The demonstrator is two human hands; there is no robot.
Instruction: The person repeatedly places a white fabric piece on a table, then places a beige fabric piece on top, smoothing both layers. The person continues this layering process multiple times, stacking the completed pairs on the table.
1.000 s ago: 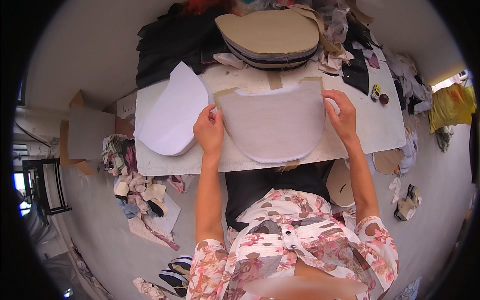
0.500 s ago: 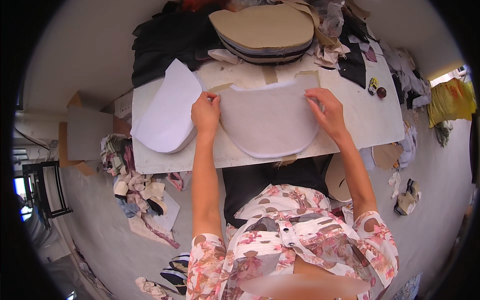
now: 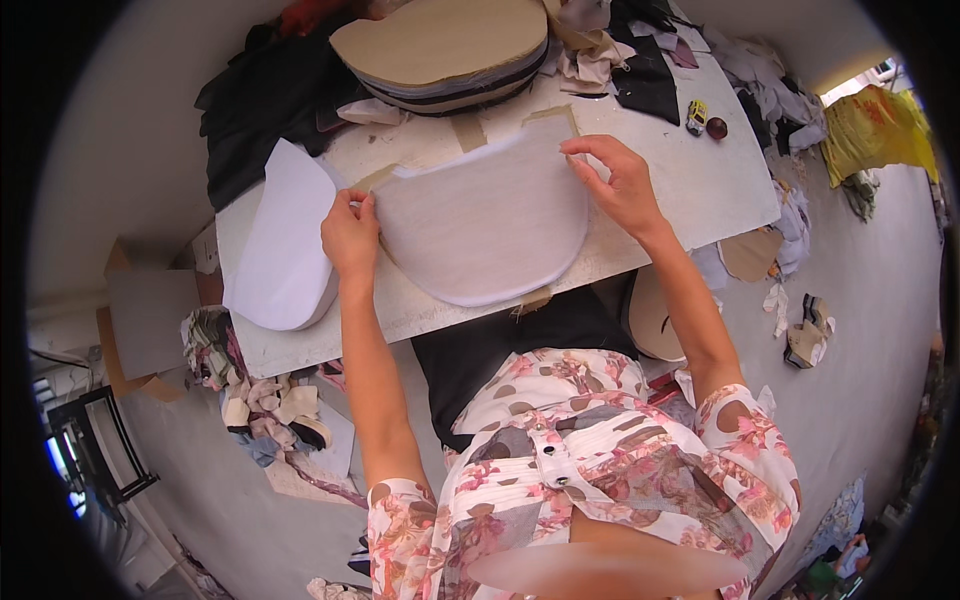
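A curved, pale grey-white fabric panel [image 3: 485,215], rounded along its near side, lies flat on the white tabletop, with tan strips at its upper corners and near edge. My left hand [image 3: 350,232] is at its upper left corner, thumb and fingers closed on the edge. At the upper right edge, my right hand [image 3: 618,180] has thumb and forefinger drawn together on the panel's border, the other fingers curled loosely. Beside my left hand rests a stack of white cut pieces [image 3: 280,240], with a pointed far end.
Behind the panel stands a thick stack of cut pieces [image 3: 440,45] with a tan top. Black cloth [image 3: 265,95] lies at the far left. A toy car [image 3: 697,117] and a dark red ball [image 3: 716,128] sit at the right. Fabric scraps [image 3: 275,410] cover floor left of me.
The view has shifted and tilted, so the table appears farther left. My right thumb and forefinger have come closer together at the panel's edge. My left hand stays at its corner.
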